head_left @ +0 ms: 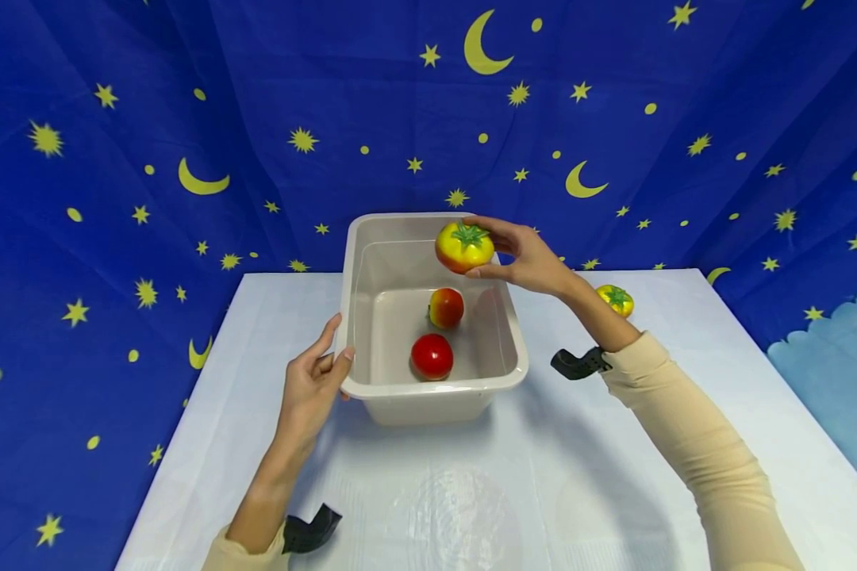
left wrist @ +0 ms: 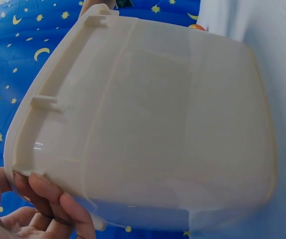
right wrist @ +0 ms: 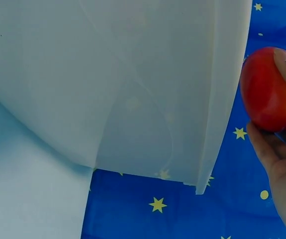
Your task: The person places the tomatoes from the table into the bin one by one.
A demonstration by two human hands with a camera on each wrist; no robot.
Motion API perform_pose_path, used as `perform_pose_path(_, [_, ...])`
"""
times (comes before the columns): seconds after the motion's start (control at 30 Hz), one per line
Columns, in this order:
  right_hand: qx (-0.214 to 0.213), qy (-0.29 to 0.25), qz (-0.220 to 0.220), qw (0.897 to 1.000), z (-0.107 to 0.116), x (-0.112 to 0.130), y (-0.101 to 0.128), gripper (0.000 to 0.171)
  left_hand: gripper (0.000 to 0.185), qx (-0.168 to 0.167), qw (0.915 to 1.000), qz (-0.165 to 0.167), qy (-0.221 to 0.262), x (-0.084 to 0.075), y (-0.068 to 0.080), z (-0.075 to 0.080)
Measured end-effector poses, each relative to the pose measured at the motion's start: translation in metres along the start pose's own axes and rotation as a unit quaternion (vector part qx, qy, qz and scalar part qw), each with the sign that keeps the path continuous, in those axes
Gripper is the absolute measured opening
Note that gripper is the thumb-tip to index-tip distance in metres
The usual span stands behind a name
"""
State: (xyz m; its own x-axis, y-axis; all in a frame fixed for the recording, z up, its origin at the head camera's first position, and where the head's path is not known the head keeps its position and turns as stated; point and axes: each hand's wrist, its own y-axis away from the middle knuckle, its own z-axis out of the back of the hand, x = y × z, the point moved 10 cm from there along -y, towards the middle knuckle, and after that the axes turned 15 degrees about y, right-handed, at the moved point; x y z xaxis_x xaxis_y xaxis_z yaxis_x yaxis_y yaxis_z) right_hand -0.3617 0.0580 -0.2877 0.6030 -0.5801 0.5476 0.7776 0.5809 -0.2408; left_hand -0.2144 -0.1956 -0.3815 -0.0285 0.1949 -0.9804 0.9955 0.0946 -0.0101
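Yellow-red tomato (head_left: pixel 463 247) sits above the far right rim of the beige tub (head_left: pixel 507 349), pinched between thumb and fingers of the right hand (head_left: pixel 528 258), arm stretched forward over the desk (head_left: pixel 614 476). Left hand (head_left: pixel 313 386) grips the tub's near left corner, thumb on the rim, fingers curled under it. Inside the tub: a red tomato (head_left: pixel 432 356) and a red-yellow fruit (head_left: pixel 446 308). Right of the tub, behind the right wrist, a second yellow tomato (head_left: pixel 616 300) lies on the desk.
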Motion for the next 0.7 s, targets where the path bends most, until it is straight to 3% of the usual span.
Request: perform_pose_path(0.7, [0.031, -0.028, 0.044, 0.998, -0.0073, 0.0062, 0.0035, 0.067, 0.057, 0.001, 1.0000, 0.002, 0.002, 0.0001, -0.0012, 0.0004])
